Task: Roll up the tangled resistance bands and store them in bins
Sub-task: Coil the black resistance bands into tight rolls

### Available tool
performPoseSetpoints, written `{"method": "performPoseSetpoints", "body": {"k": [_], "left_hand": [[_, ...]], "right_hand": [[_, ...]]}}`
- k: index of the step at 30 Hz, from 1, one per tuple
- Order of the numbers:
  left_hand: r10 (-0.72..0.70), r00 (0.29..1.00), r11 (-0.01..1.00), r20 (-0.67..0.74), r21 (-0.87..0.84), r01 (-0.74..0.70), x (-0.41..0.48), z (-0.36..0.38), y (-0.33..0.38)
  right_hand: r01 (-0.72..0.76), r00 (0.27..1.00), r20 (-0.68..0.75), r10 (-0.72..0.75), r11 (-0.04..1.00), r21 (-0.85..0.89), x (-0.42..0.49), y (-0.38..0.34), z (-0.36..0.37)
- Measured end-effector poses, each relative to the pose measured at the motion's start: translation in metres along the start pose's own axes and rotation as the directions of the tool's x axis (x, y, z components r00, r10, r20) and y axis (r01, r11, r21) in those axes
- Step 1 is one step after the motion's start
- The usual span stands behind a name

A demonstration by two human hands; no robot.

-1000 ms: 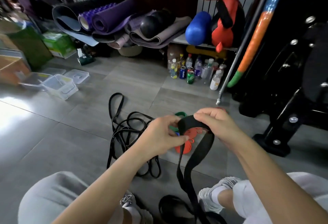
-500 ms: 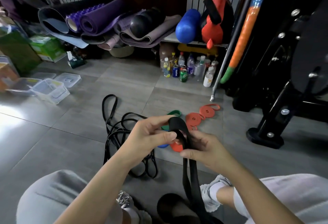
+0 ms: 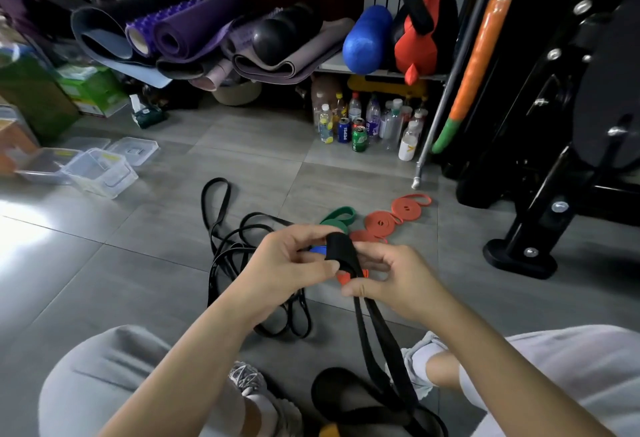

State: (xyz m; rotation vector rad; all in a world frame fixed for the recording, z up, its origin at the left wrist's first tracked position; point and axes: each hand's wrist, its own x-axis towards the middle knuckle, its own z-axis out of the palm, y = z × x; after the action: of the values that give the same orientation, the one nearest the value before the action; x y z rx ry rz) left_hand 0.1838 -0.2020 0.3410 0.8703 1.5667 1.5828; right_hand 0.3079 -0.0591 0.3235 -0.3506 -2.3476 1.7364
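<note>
A person's left hand (image 3: 287,263) and right hand (image 3: 394,282), fingers (image 3: 304,230) curled, pinch the folded end of a wide black resistance band (image 3: 341,252) above the floor (image 3: 138,263), its tails hanging down, thin black bands (image 3: 225,253) tangled beneath, coiled red bands (image 3: 393,217) beyond, clear bins (image 3: 100,173) far left.

"PEPSI" on the blue can (image 3: 343,130) (vertical lettering).

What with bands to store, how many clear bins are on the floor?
2. The nearer bin stands on the floor at left; the farther bin sits just left of it. Two lids lie behind. Others may be hidden off-frame.
</note>
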Motion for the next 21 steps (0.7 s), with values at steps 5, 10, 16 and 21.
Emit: {"method": "performPoseSetpoints", "body": {"k": [5, 10, 16, 21], "left_hand": [[-0.129, 0.99, 0.991, 0.052, -0.019, 0.13, -0.004, -0.001, -0.005], [-0.131, 0.982, 0.391, 0.133, 0.917, -0.072, 0.007, 0.011, 0.008], [-0.138, 0.972, 0.097, 0.19, 0.979, -0.178, 0.017, 0.032, 0.006], [-0.089, 0.975, 0.307, 0.206, 0.936, -0.17, 0.015, 0.034, 0.006]], "right_hand": [[-0.086, 0.996, 0.004, 0.086, 0.996, -0.015, -0.003, 0.002, -0.004], [0.03, 0.993, 0.105, 0.063, 0.708, -0.706, 0.006, 0.011, -0.001], [0.067, 0.997, 0.067, -0.03, 0.745, -0.663, 0.001, -0.001, -0.003], [-0.127, 0.992, -0.055, 0.116, 0.951, -0.281, -0.014, 0.005, -0.009]]}}
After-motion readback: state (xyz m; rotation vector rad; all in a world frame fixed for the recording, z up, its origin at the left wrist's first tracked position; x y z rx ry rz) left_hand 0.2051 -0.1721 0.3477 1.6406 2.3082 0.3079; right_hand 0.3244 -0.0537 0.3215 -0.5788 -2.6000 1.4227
